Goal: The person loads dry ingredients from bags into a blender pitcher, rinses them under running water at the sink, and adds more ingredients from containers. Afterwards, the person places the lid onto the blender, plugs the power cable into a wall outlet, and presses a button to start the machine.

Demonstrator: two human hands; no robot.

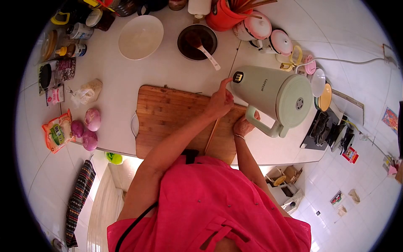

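Observation:
The pale green kettle-like appliance [266, 90] stands at the right, partly over the wooden cutting board [168, 113], with its lid and handle on the right side. My left hand [220, 102] has its index finger stretched out to the lit display panel [238, 77], the fingertip at its edge; the other fingers are bent and nothing shows in them. Below the handle [262, 126] is my right hand [245, 125], close beside the appliance's base and the board's right part. The handle hides some of its fingers, so its grip is unclear.
A white bowl [140, 38] and a dark pan [197, 42] with a spoon [205, 53] sit beyond the board. Onions [92, 119], bags and jars are on the left. Enamel mugs [280, 42] and a red container [224, 15] stand at the back right, a stove [317, 130] at right.

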